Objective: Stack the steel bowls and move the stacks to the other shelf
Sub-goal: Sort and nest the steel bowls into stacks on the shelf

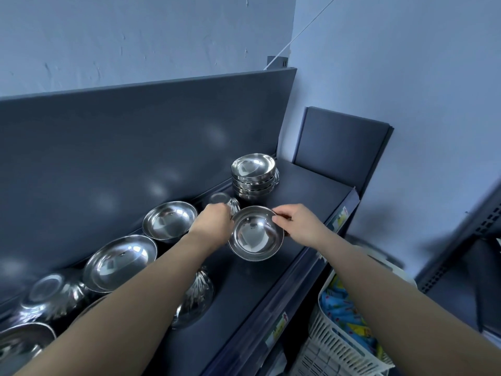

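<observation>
A shiny steel bowl [255, 234] sits upright near the middle of the dark shelf [306, 196], held at its rim from both sides. My left hand [214, 223] grips its left edge and my right hand [299, 225] pinches its right edge. Behind it, at the far right end of the shelf, stands a stack of several steel bowls [254, 176]. A small upturned ribbed bowl [226, 203] lies just behind my left hand. Two wider open bowls [170, 222] [120, 263] rest along the back panel to the left.
More steel bowls, some upside down [51, 294] [196, 297], crowd the shelf's left part, partly under my left forearm. A white plastic basket [341, 346] with colourful packets stands below right. Another dark shelf unit [461, 267] is at the far right.
</observation>
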Motion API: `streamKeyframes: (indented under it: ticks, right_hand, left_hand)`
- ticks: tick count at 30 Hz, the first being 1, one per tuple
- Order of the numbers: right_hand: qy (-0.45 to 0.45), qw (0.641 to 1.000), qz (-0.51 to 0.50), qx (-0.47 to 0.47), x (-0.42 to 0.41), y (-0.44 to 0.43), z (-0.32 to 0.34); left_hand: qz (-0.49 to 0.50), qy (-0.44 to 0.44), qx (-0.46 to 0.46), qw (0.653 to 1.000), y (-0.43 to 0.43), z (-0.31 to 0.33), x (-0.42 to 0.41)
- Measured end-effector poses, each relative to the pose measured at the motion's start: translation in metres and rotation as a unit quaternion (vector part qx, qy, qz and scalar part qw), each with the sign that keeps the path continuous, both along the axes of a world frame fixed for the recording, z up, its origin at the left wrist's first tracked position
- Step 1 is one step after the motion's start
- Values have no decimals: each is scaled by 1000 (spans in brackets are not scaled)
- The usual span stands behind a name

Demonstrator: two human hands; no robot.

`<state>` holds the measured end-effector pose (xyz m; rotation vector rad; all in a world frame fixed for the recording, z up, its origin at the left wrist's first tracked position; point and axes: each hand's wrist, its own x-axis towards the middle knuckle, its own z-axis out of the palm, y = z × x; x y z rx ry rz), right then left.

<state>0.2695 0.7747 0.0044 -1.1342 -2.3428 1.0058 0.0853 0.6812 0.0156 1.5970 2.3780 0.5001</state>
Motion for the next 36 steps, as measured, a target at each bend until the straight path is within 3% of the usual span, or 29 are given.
streamKeyframes:
  ticks: [8,14,19,27,33,36]
  right_hand:
    - [-57,996,0,71,-3,12,-4]
    - [-38,995,-30,93,2,66,16]
    - [-36,995,-9,96,-5,114,21]
    - [-72,987,33,138,-50,182,8]
    - [-132,975,104,147,-81,208,-1]
    - [-110,976,96,159,-79,213,-8]
  left_hand:
    - [16,57,3,998,9,-1,4]
    - [32,109,114,987,37,31,4]
    - [27,106,80,991,82,40,3]
    - [73,-9,28,997,129,34,-7]
    - [62,-45,17,997,143,31,-14]
    - [58,-58,24,996,142,31,-15]
